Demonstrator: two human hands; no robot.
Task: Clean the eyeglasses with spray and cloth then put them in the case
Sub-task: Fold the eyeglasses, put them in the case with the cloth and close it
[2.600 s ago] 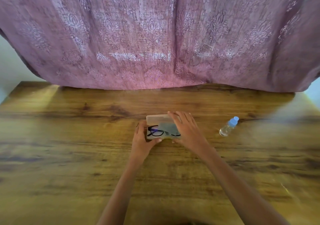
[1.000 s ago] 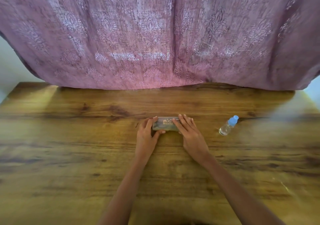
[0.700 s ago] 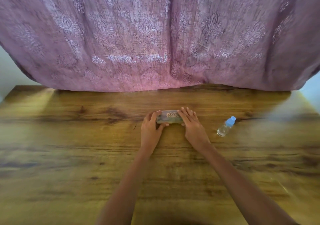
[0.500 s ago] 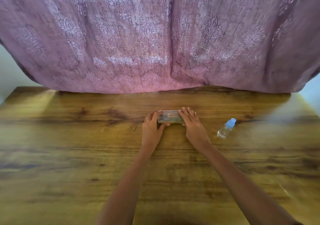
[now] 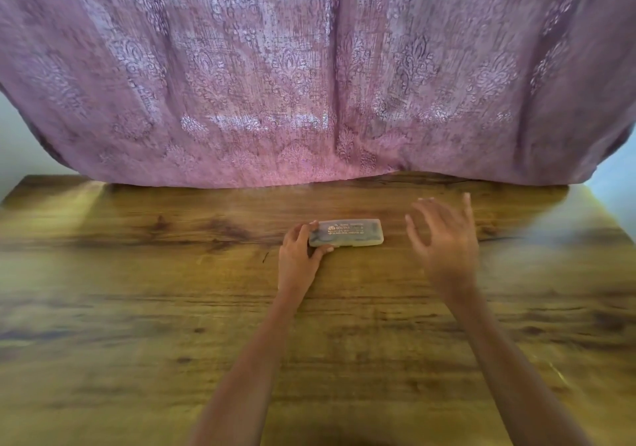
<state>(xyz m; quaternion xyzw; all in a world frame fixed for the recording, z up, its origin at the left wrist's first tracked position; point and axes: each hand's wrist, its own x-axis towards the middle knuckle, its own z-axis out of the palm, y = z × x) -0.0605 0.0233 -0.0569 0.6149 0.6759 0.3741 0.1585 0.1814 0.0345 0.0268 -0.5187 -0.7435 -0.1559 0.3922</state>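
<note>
Case closed on the worktop, one hand on it

Forearms come up from the near edge, both bare, over a brown wood-grain worktop (image 5: 144,325) with nothing lying between them. Nothing stands between the hands and the case.

Ahead of the left forearm, the left hand (image 5: 298,256) rests on the worktop at the left end of the case (image 5: 346,233). Its fingers curl over the far corner of that end and its thumb presses the near edge, so the hand pinches the case lightly from the side. The case is a pale, translucent, flat oblong with its lid down, lying flat with its long side running left to right. Printed lettering shows on the lid but is too blurred to read. Dark shapes show faintly through the plastic; whether they are the eyeglasses cannot be told for sure.

To the right of the case and clear of it, the right hand (image 5: 444,239) hangs above the worktop with fingers spread wide and nothing in it. It is blurred by motion. A gap of bare wood lies between its fingertips and the right end of the case. The spray bottle cannot be made out; the right hand covers that part of the worktop.

Beyond both hands, a mauve patterned curtain (image 5: 309,74) hangs down to the far edge of the worktop and fills the whole background.
</note>
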